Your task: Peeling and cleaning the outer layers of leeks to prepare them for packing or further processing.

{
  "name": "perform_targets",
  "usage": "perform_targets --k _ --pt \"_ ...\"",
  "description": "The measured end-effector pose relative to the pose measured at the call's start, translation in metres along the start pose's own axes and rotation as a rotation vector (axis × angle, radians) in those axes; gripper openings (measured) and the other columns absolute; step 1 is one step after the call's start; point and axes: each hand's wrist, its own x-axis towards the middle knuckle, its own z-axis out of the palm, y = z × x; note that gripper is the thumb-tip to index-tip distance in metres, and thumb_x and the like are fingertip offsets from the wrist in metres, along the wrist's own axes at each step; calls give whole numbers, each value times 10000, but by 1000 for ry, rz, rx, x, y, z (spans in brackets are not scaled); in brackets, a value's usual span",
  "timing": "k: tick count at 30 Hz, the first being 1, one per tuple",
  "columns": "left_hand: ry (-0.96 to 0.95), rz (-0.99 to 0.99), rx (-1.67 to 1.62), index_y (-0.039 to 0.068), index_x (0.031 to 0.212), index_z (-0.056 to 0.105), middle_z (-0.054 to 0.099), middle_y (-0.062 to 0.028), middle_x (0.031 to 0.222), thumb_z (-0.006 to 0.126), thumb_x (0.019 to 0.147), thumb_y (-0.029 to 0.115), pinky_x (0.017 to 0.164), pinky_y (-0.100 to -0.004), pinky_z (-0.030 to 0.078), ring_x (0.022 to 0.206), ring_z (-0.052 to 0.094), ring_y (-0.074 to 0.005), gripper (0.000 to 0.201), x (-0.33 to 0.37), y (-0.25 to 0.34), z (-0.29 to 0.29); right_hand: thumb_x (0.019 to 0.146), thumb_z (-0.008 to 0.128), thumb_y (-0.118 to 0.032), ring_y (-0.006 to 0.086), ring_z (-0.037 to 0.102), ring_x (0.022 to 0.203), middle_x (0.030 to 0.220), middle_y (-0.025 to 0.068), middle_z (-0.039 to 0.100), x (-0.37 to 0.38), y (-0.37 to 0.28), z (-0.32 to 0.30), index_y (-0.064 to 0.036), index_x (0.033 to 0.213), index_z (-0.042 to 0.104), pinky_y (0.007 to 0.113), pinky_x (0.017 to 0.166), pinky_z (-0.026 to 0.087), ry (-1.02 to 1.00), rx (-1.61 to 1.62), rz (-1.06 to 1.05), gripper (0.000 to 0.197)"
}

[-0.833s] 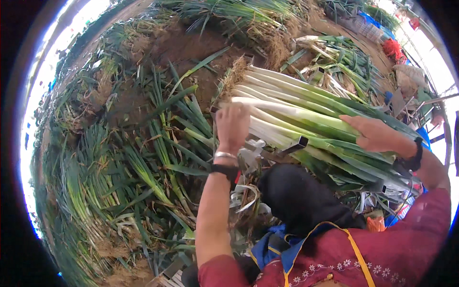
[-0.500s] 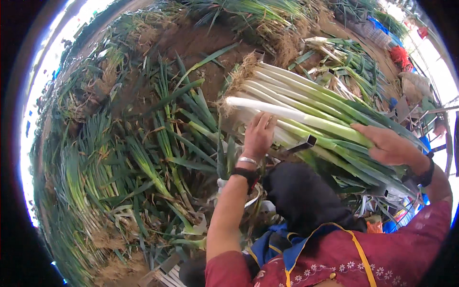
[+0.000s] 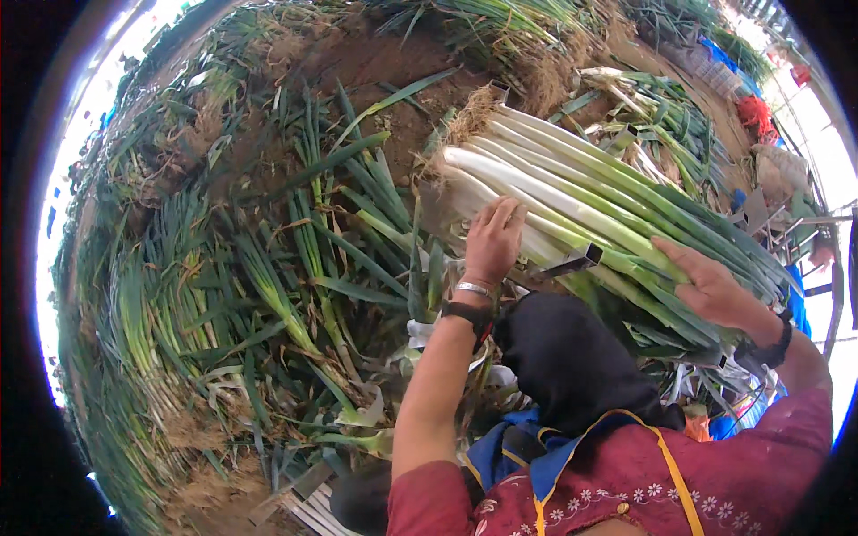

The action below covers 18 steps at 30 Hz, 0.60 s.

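A thick layer of leeks (image 3: 572, 192) lies side by side across a metal rack in front of me, with white stalks and roots at the upper left and green leaves toward the lower right. My left hand (image 3: 494, 239) is closed, its fingertips bent down onto a white stalk at the near edge of the bunch; the thumb is hidden. Further right, my right hand (image 3: 710, 284) grips a leek where its stalk turns green, with the index finger lying along it. The rack's square metal post (image 3: 576, 261) sticks up between my hands.
Loose leeks (image 3: 313, 241) with long green leaves cover the ground to the left. More piles (image 3: 500, 40) lie on the soil at the far side, and another heap (image 3: 661, 125) is behind the rack. Red netting (image 3: 757, 116) and metal bars (image 3: 804, 232) are at the right.
The uppermost white leek has shifted away from me, up against the others in the bunch. My left hand has moved slightly right; my right hand has come slightly nearer, still on the leek.
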Motion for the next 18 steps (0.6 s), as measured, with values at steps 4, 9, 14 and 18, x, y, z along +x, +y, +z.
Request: perform_targets --k 4,9,14,18 --pt "-63 -22 27 63 947 647 578 -65 1033 577 749 88 857 -381 457 1037 537 -265 212 -3 -1 -1 744 448 -65 330 523 933 951 173 506 13 6 24 -109 1414 297 393 857 409 -80 52 87 688" --pt "-82 -32 2 60 964 650 570 -87 1034 563 743 88 881 -390 451 1049 530 -281 239 -3 0 -3 761 456 -87 343 516 893 939 173 489 26 10 48 -125 1416 276 405 809 416 -29 45 82 680" --pt "-39 -1 38 44 922 622 585 -94 1004 595 751 79 867 -382 454 1002 548 -287 176 -2 -1 0 791 487 -103 345 499 877 953 164 459 32 10 57 -116 1404 292 412 784 415 -34 12 123 644" --pt "-21 -60 104 101 936 619 526 -74 987 644 735 151 820 -385 433 952 523 -269 209 -2 -3 -4 775 517 -70 322 470 914 995 139 438 36 15 66 -99 1377 341 405 803 405 112 -161 -13 628"
